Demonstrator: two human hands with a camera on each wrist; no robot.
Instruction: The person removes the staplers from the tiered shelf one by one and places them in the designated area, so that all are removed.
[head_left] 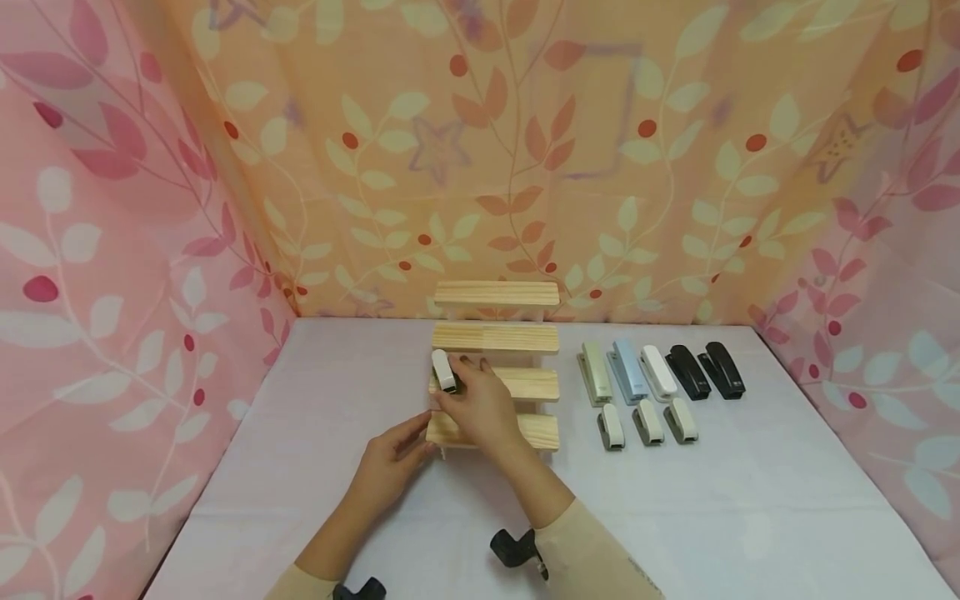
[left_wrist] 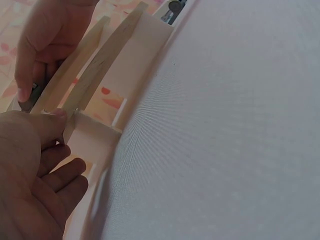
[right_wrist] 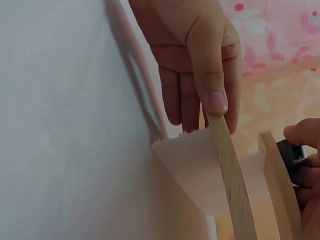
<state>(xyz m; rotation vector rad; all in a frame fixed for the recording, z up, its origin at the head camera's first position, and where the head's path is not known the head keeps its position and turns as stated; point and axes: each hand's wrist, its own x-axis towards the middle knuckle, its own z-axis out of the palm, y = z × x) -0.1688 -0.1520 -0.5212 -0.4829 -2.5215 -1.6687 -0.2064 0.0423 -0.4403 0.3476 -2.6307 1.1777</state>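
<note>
A stepped wooden rack (head_left: pixel 495 337) with pale slat shelves stands on the table. My right hand (head_left: pixel 483 404) holds a small white stapler (head_left: pixel 443 370) at the left end of the second shelf from the bottom. In the right wrist view the stapler's dark end (right_wrist: pixel 291 154) meets that slat. Whether the stapler's weight rests on the shelf I cannot tell. My left hand (head_left: pixel 390 462) grips the left end of the lowest shelf (right_wrist: pixel 231 175), its thumb on the slat and its fingers on the other side.
Right of the rack, a back row has a green stapler (head_left: pixel 595 375), a blue one (head_left: pixel 628 371), a white one (head_left: pixel 657 372) and two black ones (head_left: pixel 687 372). Three small white staplers (head_left: pixel 648 422) lie in front. Patterned curtains (head_left: pixel 420 183) hang behind and at both sides of the white table (head_left: pixel 337 375).
</note>
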